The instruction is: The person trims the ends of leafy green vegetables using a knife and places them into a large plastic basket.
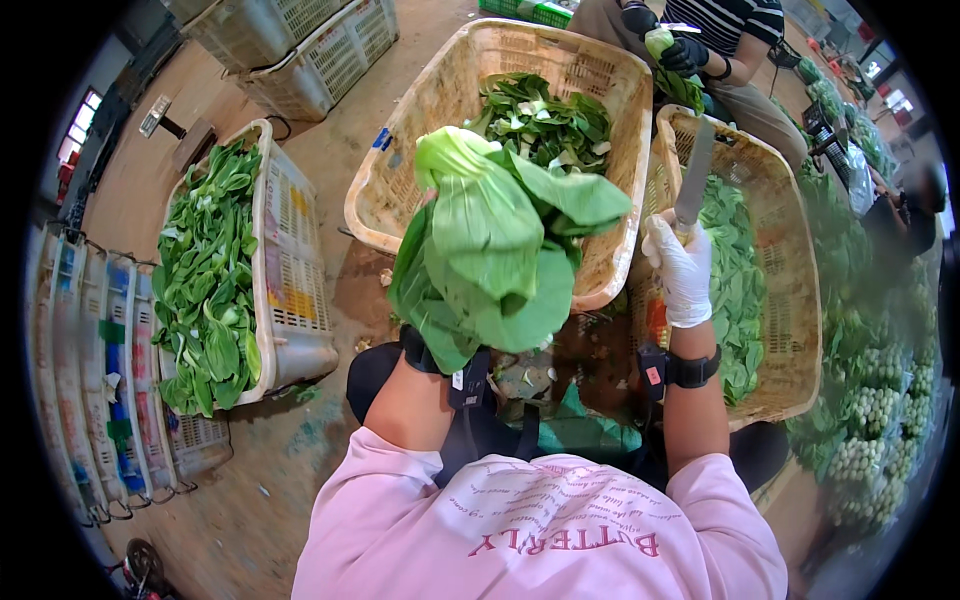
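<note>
A large green bok choy (490, 235) is held up over the near rim of the middle crate, its pale base pointing away from me and its leaves hanging toward me. My left forearm runs up beneath those leaves; they cover my left hand and its fingers. To the right, my right hand (682, 270), in a white glove, is closed around a knife's handle. The knife's (694, 178) broad blade points up and away, apart from the bok choy. Cut leaves (545, 120) lie inside the middle crate (372, 200).
Crates of greens stand at left (262, 270) and right (800, 330). Past the right crate, a person (735, 30) in dark gloves handles another bok choy. Stacked crates (330, 65) stand at back left. Bundled vegetables (880, 410) line the far right; leaf scraps litter the floor.
</note>
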`<state>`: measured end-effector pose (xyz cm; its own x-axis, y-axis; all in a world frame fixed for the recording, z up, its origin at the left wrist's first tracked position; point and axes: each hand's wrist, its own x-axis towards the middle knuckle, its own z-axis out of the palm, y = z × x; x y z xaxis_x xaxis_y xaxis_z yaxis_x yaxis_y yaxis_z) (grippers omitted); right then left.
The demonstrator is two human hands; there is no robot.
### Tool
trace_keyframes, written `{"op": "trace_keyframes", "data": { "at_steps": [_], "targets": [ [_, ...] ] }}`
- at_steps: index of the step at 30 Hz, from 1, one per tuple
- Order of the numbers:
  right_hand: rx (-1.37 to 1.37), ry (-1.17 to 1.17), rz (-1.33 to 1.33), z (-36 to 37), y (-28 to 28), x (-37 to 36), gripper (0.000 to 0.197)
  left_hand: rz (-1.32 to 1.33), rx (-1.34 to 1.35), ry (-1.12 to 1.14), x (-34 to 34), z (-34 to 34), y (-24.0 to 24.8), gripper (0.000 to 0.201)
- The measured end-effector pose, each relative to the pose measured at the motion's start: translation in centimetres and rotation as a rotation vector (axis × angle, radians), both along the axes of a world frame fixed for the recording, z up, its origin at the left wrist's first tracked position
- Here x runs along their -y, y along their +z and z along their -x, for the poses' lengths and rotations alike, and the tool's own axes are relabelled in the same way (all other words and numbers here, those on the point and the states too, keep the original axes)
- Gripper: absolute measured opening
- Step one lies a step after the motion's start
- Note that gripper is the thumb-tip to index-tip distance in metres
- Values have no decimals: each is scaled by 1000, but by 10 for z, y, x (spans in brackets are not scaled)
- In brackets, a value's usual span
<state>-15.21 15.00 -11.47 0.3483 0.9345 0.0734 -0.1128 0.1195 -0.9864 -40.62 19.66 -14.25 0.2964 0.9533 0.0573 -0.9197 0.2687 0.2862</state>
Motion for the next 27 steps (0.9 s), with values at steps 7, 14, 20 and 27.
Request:
{"op": "trace_keyframes", "data": {
  "at_steps": [7,14,20,27],
  "targets": [
    [86,-54,-34,14,29,13,17,-76,151,-245,15,-7,29,58],
    [82,-35,32,15,10,27,16,-373,-394,78,18,-5,-17,47],
    [-16,-16,-58,39,15,32,27,-599,-870,277,17,-12,-5,45],
    [542,105,-283,80,43,28,40,-626,-870,256,10,-13,-6,37]
  ]
}}
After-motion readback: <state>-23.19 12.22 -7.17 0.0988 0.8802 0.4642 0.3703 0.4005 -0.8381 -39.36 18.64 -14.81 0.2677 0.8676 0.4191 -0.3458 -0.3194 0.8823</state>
